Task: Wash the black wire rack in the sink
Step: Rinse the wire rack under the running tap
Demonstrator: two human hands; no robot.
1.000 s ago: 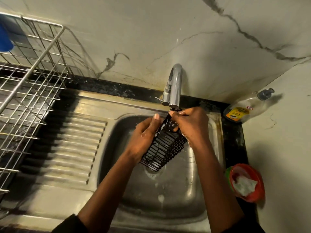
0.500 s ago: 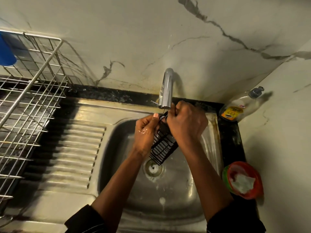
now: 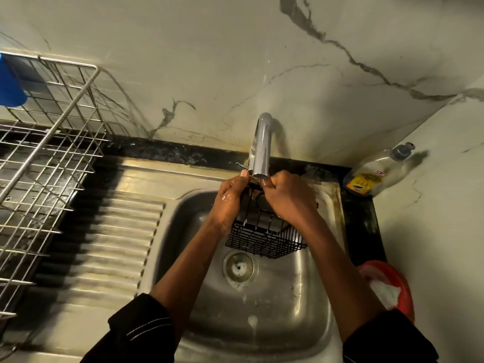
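While under tap, rack clear of sink walls.

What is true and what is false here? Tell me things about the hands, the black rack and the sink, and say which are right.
1. The left hand and the right hand both hold the black wire rack under the tap. True.
2. The black wire rack lies flat on the sink bottom. False: it is held up above the drain.
3. A red bowl sits right of the sink. True.
4. The soap bottle stands on the left. False: it leans in the back right corner.
5. The silver dish rack is on the left. True.
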